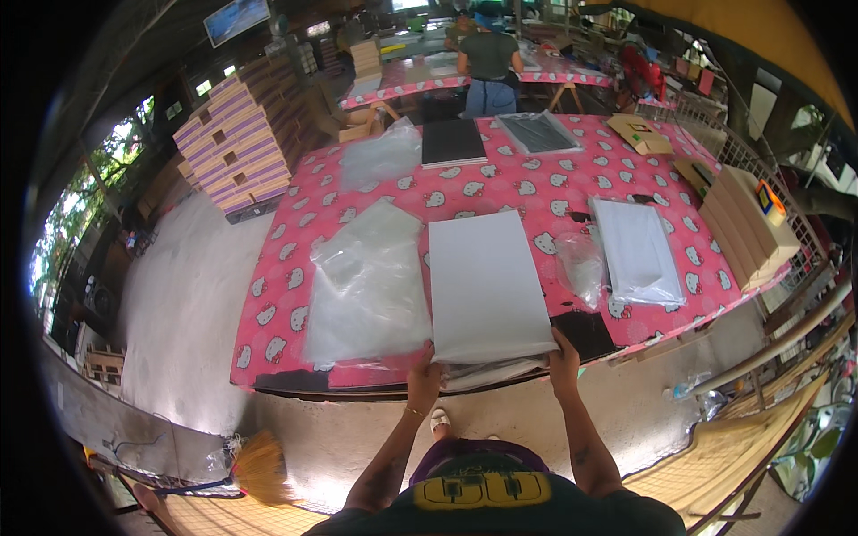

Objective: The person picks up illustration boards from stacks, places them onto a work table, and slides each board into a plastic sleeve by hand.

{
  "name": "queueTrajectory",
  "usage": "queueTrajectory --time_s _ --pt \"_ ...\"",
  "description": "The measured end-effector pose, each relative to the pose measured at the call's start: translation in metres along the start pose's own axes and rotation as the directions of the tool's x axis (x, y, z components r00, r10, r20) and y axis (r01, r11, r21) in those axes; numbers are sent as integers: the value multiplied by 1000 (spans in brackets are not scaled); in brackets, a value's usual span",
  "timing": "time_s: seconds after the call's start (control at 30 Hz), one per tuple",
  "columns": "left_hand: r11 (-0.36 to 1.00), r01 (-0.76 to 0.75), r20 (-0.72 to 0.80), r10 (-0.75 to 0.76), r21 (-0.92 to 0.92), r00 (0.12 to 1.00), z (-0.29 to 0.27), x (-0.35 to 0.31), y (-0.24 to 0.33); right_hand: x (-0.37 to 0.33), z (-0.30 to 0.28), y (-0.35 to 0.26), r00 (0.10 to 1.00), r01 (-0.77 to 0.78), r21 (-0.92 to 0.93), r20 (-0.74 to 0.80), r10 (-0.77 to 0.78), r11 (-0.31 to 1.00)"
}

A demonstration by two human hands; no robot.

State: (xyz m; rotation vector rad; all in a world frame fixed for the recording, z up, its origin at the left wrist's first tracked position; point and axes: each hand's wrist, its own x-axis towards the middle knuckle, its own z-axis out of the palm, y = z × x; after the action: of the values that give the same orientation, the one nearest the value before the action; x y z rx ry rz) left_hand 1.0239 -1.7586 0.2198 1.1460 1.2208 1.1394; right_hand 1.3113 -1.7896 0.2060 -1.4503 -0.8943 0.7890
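On pink table [487,192], white board [487,277] lies w/ clear plastic [494,372] at its near end. L hand [424,380] grips near L corner, R hand [565,362] near R corner. Loose plastic bags [371,295] just L of board; wrapped white pack [636,250] to its R; black stack [453,141] beyond it.

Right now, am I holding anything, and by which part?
Clear plastic at the near end of the white panel: your left hand pinches its left side, your right hand its right side. Whether the panel is gripped too, I can't tell.
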Motion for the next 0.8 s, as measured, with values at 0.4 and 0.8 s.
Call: queueTrajectory --time_s 0.4,0.8 --pt "972 -191 -68 202 137 977 -15 -20 20 -8 -27 -31 995 -73 403 93 38 912" --pt "535 -114 104 360 -837 927 -35 -48 194 -25 -48 -187 812 -24 833 339 -475 553"
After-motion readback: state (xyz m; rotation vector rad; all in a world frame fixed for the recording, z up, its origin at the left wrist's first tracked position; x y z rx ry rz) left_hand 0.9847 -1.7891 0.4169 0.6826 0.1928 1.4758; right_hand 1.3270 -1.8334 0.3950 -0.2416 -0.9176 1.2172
